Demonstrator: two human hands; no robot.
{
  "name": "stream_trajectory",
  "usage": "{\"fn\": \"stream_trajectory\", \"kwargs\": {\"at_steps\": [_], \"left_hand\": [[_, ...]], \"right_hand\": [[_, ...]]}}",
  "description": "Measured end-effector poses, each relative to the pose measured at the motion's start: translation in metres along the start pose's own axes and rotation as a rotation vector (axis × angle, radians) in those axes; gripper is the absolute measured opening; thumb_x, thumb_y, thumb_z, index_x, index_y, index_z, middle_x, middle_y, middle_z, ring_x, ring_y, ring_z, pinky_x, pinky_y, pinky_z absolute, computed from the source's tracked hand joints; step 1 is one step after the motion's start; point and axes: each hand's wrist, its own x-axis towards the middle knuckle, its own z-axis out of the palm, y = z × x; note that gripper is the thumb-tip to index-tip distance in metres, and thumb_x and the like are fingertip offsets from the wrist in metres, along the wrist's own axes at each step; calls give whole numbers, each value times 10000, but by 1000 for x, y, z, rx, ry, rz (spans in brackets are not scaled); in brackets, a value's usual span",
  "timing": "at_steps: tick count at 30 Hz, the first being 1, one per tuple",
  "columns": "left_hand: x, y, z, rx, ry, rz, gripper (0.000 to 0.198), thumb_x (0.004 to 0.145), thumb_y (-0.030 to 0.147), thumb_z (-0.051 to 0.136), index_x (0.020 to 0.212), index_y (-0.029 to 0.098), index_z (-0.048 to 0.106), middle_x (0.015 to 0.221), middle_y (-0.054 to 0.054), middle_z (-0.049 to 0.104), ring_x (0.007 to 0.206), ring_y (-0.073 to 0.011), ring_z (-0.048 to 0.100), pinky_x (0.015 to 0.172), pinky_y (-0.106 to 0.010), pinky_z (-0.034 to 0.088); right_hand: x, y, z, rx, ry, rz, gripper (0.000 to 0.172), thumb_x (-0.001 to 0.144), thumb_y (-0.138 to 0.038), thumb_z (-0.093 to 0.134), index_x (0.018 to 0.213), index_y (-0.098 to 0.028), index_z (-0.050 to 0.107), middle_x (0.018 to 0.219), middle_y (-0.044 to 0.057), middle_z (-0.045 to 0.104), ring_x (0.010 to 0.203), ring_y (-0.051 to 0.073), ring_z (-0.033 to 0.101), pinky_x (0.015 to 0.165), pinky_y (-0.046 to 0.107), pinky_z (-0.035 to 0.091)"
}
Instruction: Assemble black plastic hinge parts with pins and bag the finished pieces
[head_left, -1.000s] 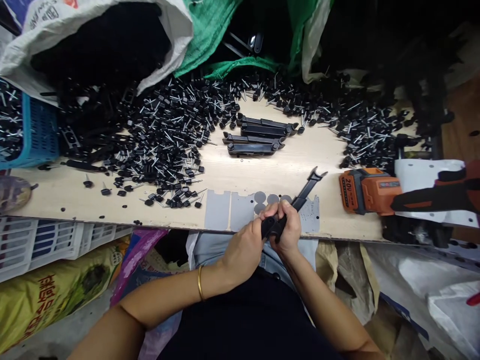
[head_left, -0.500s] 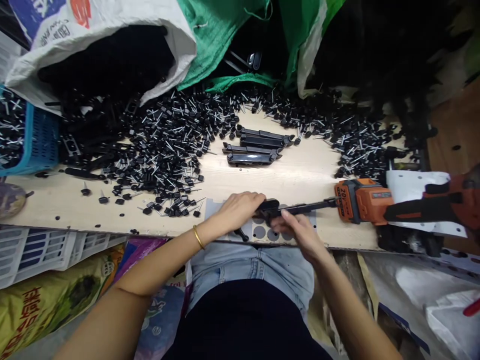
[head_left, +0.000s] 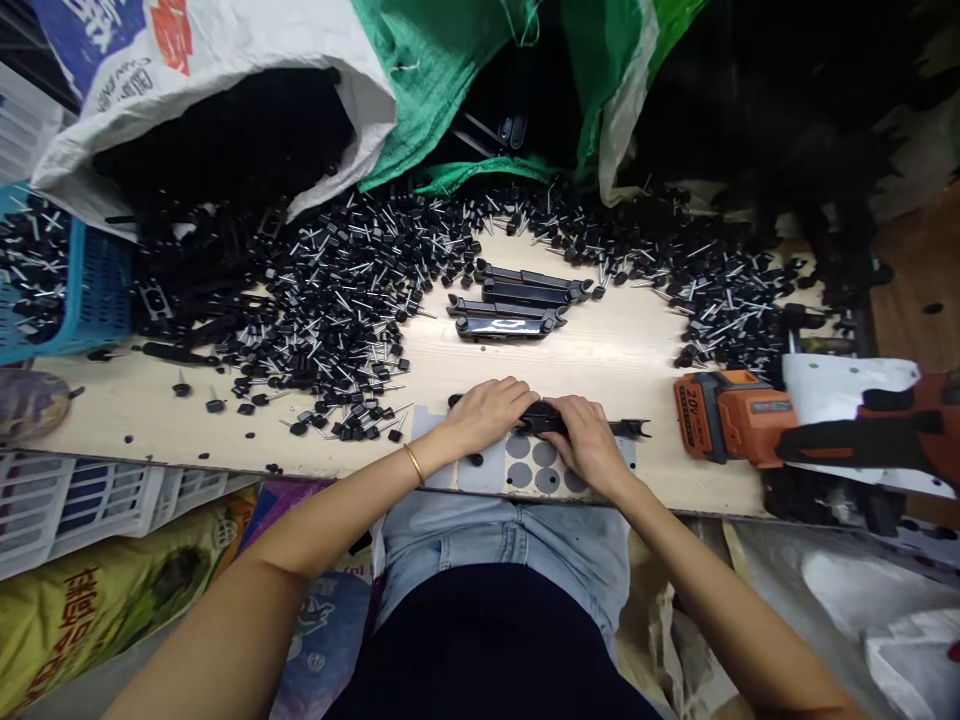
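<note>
A long black plastic part lies sideways at the front of the wooden table, partly covered by both hands. My left hand grips its left portion, fingers wrapped over it. My right hand holds it further right, and its forked end sticks out beyond the fingers. Beneath is a grey sheet with round discs. A small black knob sits just below my left hand. Behind the hands, similar black folded assemblies lie side by side.
Heaps of black knobs with metal pins spread left and behind. An orange cordless tool lies at the right. A blue basket stands at the far left. White and green sacks line the back.
The black part has been levelled and shifted left, away from the orange tool. My right hand has moved up and closed over it beside my left hand. The view has shifted slightly.
</note>
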Motion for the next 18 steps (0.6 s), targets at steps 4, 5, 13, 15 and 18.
{"fn": "stream_trajectory", "kwargs": {"at_steps": [4, 5, 13, 15, 18], "left_hand": [[3, -2, -5, 18, -27, 18, 212, 910, 192, 512, 1117, 150, 529, 1034, -73, 616, 981, -204, 570, 791, -318, 470], [3, -3, -6, 18, -34, 22, 219, 902, 201, 532, 1115, 151, 529, 1042, -74, 613, 990, -206, 568, 791, -317, 470], [11, 6, 0, 12, -19, 9, 336, 867, 175, 565, 1195, 137, 498, 1070, -91, 597, 1005, -225, 559, 816, -340, 478], [9, 10, -4, -32, 14, 53, 453, 856, 153, 558, 1290, 111, 434, 1119, -108, 587, 1034, -227, 549, 857, -349, 479], [-3, -1, -16, -109, 101, 33, 401, 868, 96, 477, 1269, 108, 468, 1141, -113, 586, 1018, -198, 554, 853, -327, 491]], "right_hand": [[-3, 7, -6, 32, 4, -53, 324, 898, -286, 513, 1196, -159, 527, 1006, 133, 642, 944, 278, 585, 805, 429, 447], [-2, 11, -11, 60, -21, -61, 330, 893, -295, 522, 1197, -168, 535, 1016, 132, 647, 949, 279, 590, 808, 436, 454], [92, 91, -61, -153, 273, 180, 347, 835, -204, 481, 1157, -141, 596, 1141, 181, 582, 1025, 306, 562, 853, 486, 464], [126, 105, -60, -215, 314, 161, 333, 807, -192, 496, 1112, -120, 608, 1209, 203, 525, 1094, 326, 523, 878, 486, 452], [150, 117, -55, -199, 314, 190, 210, 805, -207, 496, 947, -136, 633, 1141, 182, 543, 1020, 300, 555, 843, 460, 473]]}}
